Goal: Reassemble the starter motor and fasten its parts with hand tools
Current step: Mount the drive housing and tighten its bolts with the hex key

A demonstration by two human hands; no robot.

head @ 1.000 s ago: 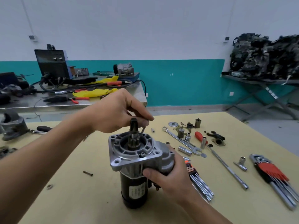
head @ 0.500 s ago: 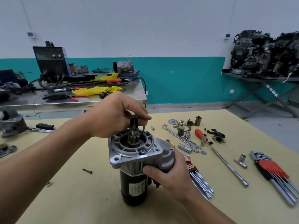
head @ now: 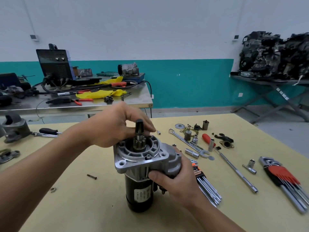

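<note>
Both hands are on the starter motor [head: 140,166], which stands upright on its black end on the yellow tabletop [head: 80,208] at the centre of the frame. My right hand [head: 173,180] grips it from the right, fingers wrapped round the silver casting below the flange, thumb on the front. My left hand [head: 115,126] comes in from the left and curls over the top, fingertips down at the far rim of the nose housing. Whether they pinch anything there I cannot tell.

The round recess of that housing holds the pinion gear [head: 139,141], with a black-tipped shaft [head: 139,126] rising out of it. A bolt head [head: 148,156] sits in the near edge of the flange.

Just right of the motor, partly behind my right hand, an orange holder [head: 194,169] carries a set of hex keys fanned toward the lower right. Further right a red holder [head: 282,173] carries a second, longer set.

Between them lies a long extension bar [head: 235,171]. Above it are a combination wrench [head: 187,142], a red-handled screwdriver [head: 206,138], several sockets and small dark parts. Left of the motor lie a loose screw [head: 92,176] and a nut [head: 53,190]. A black-handled screwdriver [head: 48,131] lies at the left edge, beside a grey casting [head: 13,128].
</note>
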